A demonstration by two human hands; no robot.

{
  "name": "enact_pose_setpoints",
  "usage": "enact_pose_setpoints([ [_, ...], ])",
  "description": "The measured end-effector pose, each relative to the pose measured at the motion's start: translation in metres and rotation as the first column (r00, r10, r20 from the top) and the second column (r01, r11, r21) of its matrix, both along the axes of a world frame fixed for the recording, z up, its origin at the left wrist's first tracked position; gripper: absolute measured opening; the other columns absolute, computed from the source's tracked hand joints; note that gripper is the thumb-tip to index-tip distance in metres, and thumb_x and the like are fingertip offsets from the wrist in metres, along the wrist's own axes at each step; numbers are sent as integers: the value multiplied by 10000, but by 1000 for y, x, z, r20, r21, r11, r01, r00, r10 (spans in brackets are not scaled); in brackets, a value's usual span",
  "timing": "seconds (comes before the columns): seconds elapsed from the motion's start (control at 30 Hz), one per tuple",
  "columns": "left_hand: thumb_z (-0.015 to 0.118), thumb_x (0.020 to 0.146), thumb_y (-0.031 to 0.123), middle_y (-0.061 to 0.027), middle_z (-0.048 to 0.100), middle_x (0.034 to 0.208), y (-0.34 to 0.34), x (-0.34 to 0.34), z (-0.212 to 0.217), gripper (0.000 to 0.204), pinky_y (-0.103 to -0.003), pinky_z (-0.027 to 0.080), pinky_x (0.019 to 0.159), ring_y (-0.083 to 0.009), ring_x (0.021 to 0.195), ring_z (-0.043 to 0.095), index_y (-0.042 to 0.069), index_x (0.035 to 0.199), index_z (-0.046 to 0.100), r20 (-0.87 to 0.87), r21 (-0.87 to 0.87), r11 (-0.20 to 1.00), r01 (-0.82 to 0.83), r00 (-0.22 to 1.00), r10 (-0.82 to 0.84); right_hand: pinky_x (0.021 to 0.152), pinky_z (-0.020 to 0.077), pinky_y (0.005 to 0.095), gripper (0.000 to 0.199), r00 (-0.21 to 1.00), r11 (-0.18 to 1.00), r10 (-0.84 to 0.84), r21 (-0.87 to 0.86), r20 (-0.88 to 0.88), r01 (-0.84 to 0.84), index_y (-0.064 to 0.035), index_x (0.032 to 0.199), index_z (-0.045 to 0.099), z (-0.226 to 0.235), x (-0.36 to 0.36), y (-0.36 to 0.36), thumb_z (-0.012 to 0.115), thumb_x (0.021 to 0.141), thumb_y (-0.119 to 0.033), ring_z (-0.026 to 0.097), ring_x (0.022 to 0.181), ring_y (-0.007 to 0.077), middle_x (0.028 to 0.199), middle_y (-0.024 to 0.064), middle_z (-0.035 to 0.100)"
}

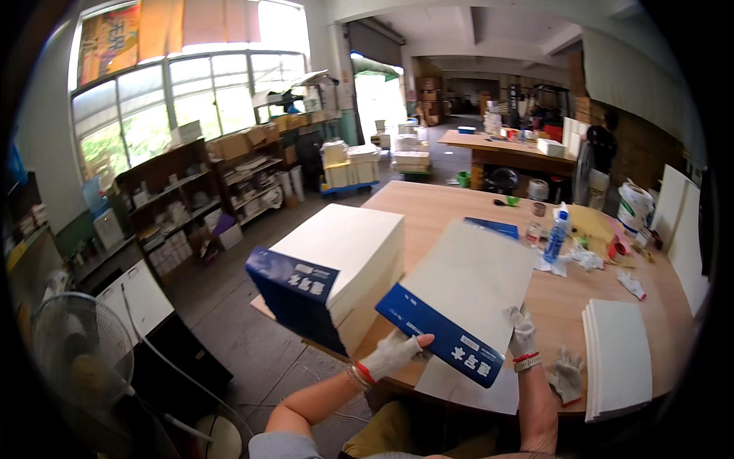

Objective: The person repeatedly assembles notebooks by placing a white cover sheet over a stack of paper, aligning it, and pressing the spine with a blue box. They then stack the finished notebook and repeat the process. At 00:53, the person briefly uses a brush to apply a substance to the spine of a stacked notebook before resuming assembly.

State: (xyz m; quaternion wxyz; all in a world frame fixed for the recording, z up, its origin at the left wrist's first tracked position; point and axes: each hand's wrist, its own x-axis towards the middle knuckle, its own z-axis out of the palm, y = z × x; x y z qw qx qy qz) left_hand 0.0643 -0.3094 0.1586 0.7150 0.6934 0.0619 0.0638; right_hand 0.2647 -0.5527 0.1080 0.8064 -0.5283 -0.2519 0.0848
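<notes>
A large cream-white paper pad with a dark blue printed band along its near edge lies tilted in front of me. My left hand, in a white glove that leaves the thumb tip bare, is closed on the blue band at the near edge. Along the right edge, my gloved right hand grips the pad's corner area, its fingertips partly hidden. A tall stack of similar pads stands to the left, blue bands facing me. Beneath the held pad, a white sheet shows at the table's near edge.
The wooden table also bears another blue-banded piece, a water bottle, a loose glove and a pile of white sheets. A fan stands at left. Far right, a person stands near another table.
</notes>
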Motion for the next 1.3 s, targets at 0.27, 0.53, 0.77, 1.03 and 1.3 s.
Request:
enact_pose_setpoints([
  [0.27, 618, 770, -61, -146, 554, 1123, 110, -58, 111, 737, -272, 541, 750, -192, 918, 611, -21, 1403, 244, 623, -206, 658, -724, 422, 659, 603, 514, 252, 253, 982, 982, 187, 32, 25, -188, -20, 1108, 517, 119, -22, 206, 568, 930, -193, 615, 739, 131, 914, 41, 619],
  [0.53, 554, 798, 265, -276, 129, 1537, 238, -57, 35, 802, -328, 103, 1162, -353, 1442, 123, -77, 1444, 224, 388, 210, 121, -970, 197, 901, 441, 488, 327, 420, 991, 703, 86, -711, 98, 9, -30, 970, 490, 141, -63, 305, 612, 899, -425, 530, 480, 147, 660, 53, 555],
  [0.77, 483, 923, 519, -228, 170, 1534, 281, -31, -13, 876, -352, 95, 1167, -307, 1428, 176, -48, 1478, 112, 581, 243, 62, -968, 197, 790, 475, 489, 299, 470, 995, 848, 93, -521, -35, -98, -104, 1154, 464, 134, -51, 277, 518, 928, -513, 542, 545, 147, 803, 63, 580],
  [1.03, 552, 935, 230, -189, 421, 1371, 55, -27, 47, 523, -396, 368, 1043, -313, 1262, 427, -11, 1359, 361, 957, 238, 342, -909, 280, 77, 623, 526, 288, 447, 978, 901, 167, -385, -125, -203, -60, 1272, 480, 15, -82, 27, 543, 959, -373, 602, 702, 122, 947, 69, 630],
  [1.3, 461, 967, 226, -120, 616, 1183, -258, 109, -2, 367, -339, 456, 921, -240, 1039, 605, 13, 1263, 508, 270, 171, 743, 647, 694, -667, 731, 506, 444, 272, 582, -137, -352, -656, 733, 742, -30, 1033, 567, -19, -167, -209, 567, 880, -255, 607, 934, 350, 995, 199, 615],
])
